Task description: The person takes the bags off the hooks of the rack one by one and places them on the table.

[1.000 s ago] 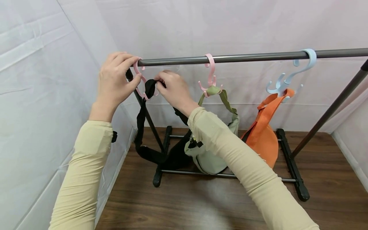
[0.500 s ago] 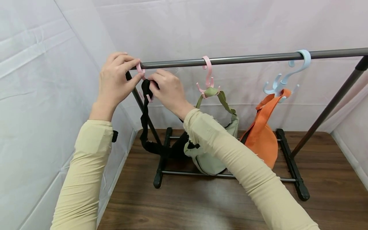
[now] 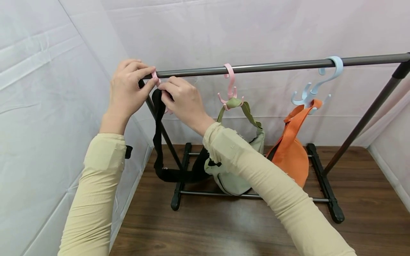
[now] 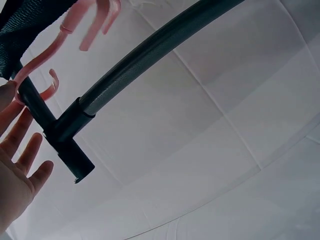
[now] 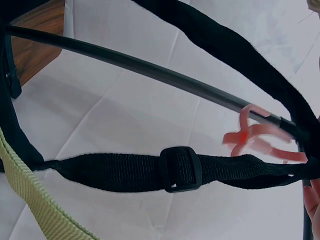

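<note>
At the left end of the grey rail [image 3: 272,65], my left hand [image 3: 128,87] pinches a pink hook [image 3: 155,75] between thumb and forefinger. In the left wrist view the pink hook [image 4: 37,65] curves round the rail's end post, just above my fingers [image 4: 20,145]. My right hand [image 3: 182,101] grips the black strap [image 3: 157,106] right beside that hook. The strap hangs down to a black bag [image 3: 179,175] low by the stand. In the right wrist view the black strap [image 5: 100,170] with its buckle [image 5: 180,169] runs up to the pink hook [image 5: 257,137].
A green bag [image 3: 237,174] hangs from a second pink hook [image 3: 229,87] at mid rail. An orange bag [image 3: 293,156] hangs from a blue hook [image 3: 320,81] further right. The stand's black feet [image 3: 323,181] rest on a wooden floor, and white sheeting [image 3: 48,106] closes in on the left and behind.
My right hand has drawn the black strap up and left against the pink hook, and the black bag has risen with it. My left hand has stayed on the hook.
</note>
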A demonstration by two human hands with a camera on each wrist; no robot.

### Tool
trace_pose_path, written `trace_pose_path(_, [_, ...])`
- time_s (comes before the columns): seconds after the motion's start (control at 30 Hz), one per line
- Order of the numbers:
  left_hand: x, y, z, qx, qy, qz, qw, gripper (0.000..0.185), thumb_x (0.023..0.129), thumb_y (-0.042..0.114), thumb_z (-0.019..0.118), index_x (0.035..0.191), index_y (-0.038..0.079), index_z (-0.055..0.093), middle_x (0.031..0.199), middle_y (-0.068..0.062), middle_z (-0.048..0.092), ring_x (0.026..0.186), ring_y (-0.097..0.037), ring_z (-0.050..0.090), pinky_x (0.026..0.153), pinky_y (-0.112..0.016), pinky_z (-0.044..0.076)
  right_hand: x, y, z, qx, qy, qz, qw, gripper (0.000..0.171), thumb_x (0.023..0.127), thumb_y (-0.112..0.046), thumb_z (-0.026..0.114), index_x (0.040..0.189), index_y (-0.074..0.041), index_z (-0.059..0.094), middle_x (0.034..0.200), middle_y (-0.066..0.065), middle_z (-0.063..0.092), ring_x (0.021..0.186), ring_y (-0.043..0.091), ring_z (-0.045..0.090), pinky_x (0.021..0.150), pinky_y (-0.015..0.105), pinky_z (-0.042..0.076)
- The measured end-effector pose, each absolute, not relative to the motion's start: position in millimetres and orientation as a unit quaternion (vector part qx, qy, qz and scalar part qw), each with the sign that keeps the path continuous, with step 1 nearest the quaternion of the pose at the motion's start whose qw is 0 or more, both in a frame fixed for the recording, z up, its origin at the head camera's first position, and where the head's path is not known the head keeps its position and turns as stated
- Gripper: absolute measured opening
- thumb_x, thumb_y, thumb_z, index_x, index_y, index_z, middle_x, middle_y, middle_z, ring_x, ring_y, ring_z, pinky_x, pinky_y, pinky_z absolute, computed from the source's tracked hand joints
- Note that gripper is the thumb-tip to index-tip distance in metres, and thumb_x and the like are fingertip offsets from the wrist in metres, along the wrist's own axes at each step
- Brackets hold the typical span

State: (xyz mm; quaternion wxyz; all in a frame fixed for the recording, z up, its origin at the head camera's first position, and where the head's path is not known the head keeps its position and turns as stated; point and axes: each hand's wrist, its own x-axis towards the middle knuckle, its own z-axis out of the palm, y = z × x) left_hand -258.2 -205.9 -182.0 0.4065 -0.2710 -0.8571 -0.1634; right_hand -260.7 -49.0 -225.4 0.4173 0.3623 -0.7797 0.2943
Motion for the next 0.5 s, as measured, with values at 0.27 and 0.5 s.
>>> trace_pose_path(0.27, [-248, -207, -189, -0.278, -0.849, -0.169, 0.417, 0.025, 0.084, 0.007, 0.064, 0.107, -0.001, 0.065, 0.105, -0.014, 0.063, 0.107, -0.031, 0.049, 0.093, -0.039, 0.037, -247, -47, -230, 0.373, -0.774, 0.3, 0.414, 0.019, 0.087, -0.006, 0.051, 0.09, -0.005, 0.07, 0.086, 0.003, 0.063, 0.074, 0.014, 0.053, 0.067, 0.02, 0.043])
trace_pose_path(0.5, [-227, -208, -214, -0.28, -0.826, -0.176, 0.456, 0.025, 0.084, 0.001, 0.058, 0.108, -0.003, 0.063, 0.107, -0.017, 0.06, 0.103, -0.034, 0.05, 0.09, -0.041, 0.038, -238, -45, -235, 0.37, -0.775, 0.32, 0.401, 0.018, 0.086, -0.006, 0.053, 0.09, -0.006, 0.07, 0.085, 0.002, 0.063, 0.072, 0.012, 0.054, 0.064, 0.019, 0.042])
